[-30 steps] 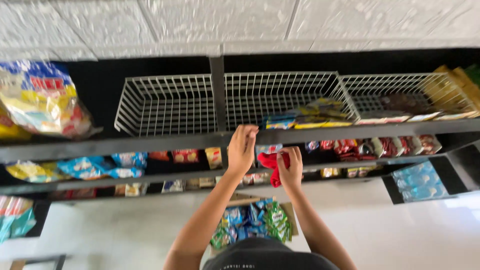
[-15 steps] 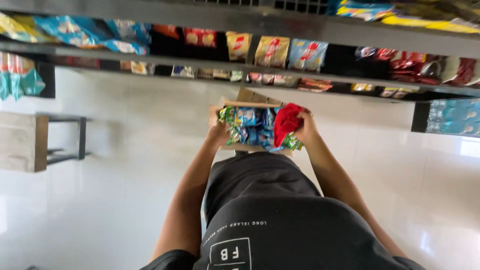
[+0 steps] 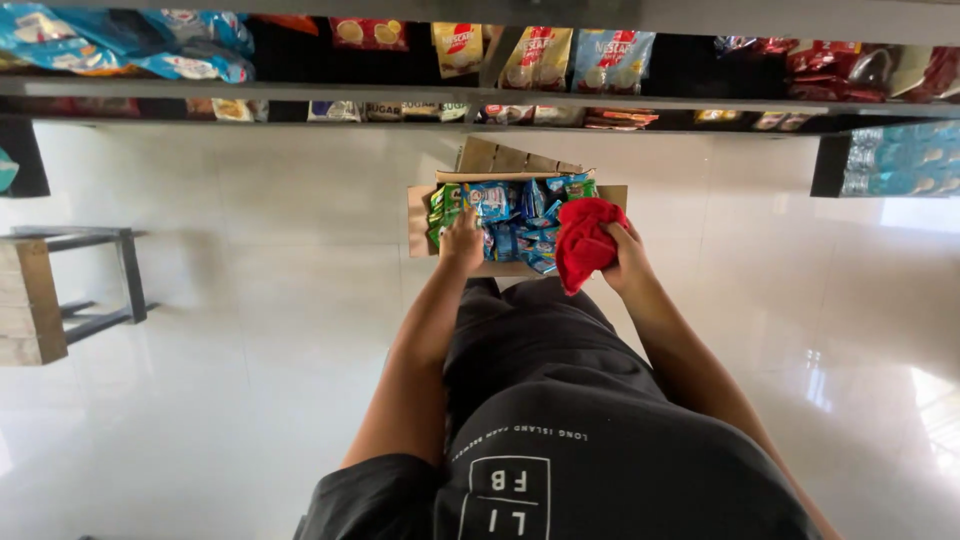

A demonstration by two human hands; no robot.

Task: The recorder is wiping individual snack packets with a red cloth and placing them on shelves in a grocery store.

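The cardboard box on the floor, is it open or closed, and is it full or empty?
Open and full. The cardboard box has its flaps folded outward, and small blue and green snack packets fill it up to the rim.

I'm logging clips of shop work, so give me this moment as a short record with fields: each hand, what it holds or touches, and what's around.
left hand: left hand reaches into the cardboard box, fingers down among the snack packets; grasp not clear
right hand: right hand grips a red cloth at the box's right edge
box: open, flaps up, on the floor, filled with blue and green packets
floor: glossy white tiles
shelves: dark shelves above, stocked with sachets and bags
left side: wooden stool with dark frame
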